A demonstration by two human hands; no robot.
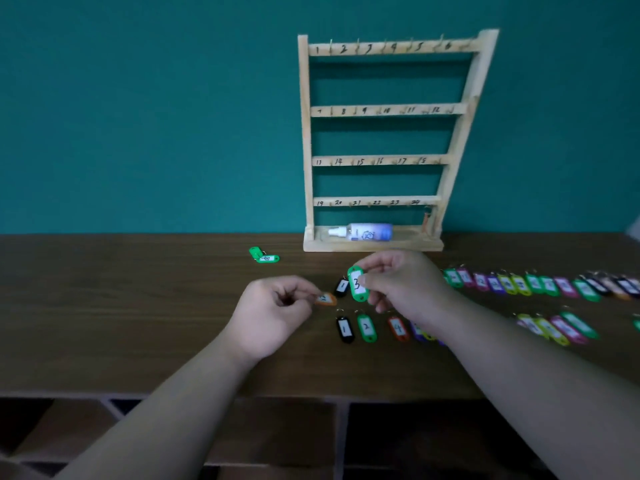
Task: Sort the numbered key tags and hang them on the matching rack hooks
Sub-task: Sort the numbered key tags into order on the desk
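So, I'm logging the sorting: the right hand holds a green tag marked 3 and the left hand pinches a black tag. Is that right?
Not quite. The head view shows the left hand pinching an orange tag, not a black one. The right hand does hold the green tag marked 3.

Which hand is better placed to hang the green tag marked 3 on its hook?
Right. The right hand pinches the green tag and sits directly in front of the rack, whose hook 3 is in the top row. The left hand pinches an orange tag farther left.
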